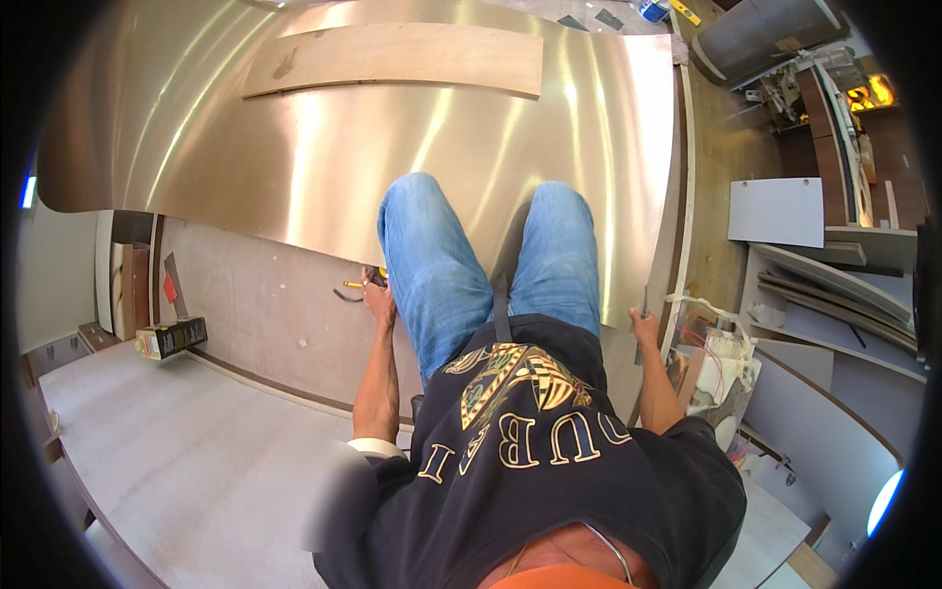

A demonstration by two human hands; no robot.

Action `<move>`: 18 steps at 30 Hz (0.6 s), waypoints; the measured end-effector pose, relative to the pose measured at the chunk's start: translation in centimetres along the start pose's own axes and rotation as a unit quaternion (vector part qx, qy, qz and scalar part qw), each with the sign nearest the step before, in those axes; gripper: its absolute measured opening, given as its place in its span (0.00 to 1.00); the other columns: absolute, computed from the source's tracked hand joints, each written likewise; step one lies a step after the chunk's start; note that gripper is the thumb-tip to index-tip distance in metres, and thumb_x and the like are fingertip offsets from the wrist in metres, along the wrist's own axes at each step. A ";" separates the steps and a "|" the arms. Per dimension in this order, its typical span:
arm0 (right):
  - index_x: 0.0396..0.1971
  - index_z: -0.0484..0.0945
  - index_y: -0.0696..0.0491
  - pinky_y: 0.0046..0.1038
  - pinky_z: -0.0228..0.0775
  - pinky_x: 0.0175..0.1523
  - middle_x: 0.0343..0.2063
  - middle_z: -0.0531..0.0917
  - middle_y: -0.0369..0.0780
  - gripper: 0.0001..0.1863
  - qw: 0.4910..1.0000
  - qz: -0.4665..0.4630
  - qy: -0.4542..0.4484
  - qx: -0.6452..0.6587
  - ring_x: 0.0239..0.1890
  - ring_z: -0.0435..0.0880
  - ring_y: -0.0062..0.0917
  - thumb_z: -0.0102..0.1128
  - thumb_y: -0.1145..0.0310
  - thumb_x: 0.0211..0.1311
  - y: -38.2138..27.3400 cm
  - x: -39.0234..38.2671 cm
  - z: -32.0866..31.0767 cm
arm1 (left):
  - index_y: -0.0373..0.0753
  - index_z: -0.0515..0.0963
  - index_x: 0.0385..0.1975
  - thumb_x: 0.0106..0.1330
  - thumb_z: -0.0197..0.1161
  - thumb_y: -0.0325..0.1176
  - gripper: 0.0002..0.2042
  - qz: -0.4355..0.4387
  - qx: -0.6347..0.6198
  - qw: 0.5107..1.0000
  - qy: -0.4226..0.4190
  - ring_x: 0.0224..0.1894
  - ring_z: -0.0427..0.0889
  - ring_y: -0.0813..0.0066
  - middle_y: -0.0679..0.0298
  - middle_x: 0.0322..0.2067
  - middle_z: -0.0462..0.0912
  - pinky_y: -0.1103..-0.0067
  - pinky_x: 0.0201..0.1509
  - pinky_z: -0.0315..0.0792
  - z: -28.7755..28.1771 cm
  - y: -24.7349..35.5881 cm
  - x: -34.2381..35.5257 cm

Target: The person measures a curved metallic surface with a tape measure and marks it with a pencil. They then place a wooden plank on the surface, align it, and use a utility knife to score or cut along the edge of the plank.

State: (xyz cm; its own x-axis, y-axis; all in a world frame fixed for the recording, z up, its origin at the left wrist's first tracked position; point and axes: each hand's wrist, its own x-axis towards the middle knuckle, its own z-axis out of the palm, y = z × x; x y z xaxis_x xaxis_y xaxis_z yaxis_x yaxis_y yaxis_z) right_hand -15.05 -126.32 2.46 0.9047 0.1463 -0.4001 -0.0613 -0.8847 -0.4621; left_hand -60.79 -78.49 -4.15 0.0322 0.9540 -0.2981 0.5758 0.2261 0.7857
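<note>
I kneel on a large, shiny brass-coloured metal sheet [353,177] whose near edge crosses below my knees. My left hand [377,299], beside my left knee at that edge, is closed on a small black-and-yellow tool [380,277], apparently a tape measure; my fingers partly hide it. A short yellow stick and a dark curved strip show next to these fingers. By the sheet's near right corner, my right hand [645,329] grips a slim dark-grey tool [646,297] pointing away from me. Its exact kind is too small to tell.
A long wooden board [402,59] lies across the far part of the sheet. A rectangular can [171,339] stands left, near a red-marked tool [171,285]. At right are a white bag [728,358], stacked panels [834,294] and a large dark cylinder [765,39].
</note>
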 end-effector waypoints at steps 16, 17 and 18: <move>0.39 0.82 0.61 0.32 0.72 0.36 0.25 0.83 0.42 0.22 0.999 -0.008 -0.018 -0.027 0.29 0.81 0.28 0.65 0.53 0.59 -2.5 -1.4 3.3 | 0.31 0.73 0.53 0.43 0.76 0.50 0.39 -0.027 0.283 0.958 0.031 0.54 0.76 0.47 0.46 0.48 0.79 0.59 0.60 0.68 -4.3 5.3 -0.6; 0.39 0.82 0.61 0.32 0.72 0.37 0.26 0.84 0.43 0.23 0.999 -0.024 -0.004 -0.035 0.30 0.82 0.29 0.65 0.53 0.59 -2.5 -1.4 3.4 | 0.31 0.73 0.53 0.43 0.76 0.49 0.39 -0.024 0.288 0.957 0.038 0.54 0.76 0.47 0.45 0.48 0.79 0.59 0.59 0.69 -5.0 4.5 -1.5; 0.39 0.82 0.61 0.33 0.73 0.38 0.27 0.84 0.44 0.24 0.998 -0.038 0.009 -0.043 0.32 0.83 0.31 0.64 0.52 0.60 -2.2 -1.5 3.4 | 0.30 0.73 0.53 0.43 0.75 0.49 0.38 -0.022 0.294 0.954 0.044 0.53 0.76 0.47 0.44 0.48 0.79 0.59 0.59 0.69 -5.8 3.7 -2.7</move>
State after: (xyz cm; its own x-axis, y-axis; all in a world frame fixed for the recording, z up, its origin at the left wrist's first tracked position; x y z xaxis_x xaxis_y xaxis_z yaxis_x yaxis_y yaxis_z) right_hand -17.72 -123.09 1.38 0.9128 0.2080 -0.3515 0.0440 -0.9056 -0.4218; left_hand -63.49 -79.12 2.70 -0.0566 0.9647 -0.2571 0.9351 0.1414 0.3250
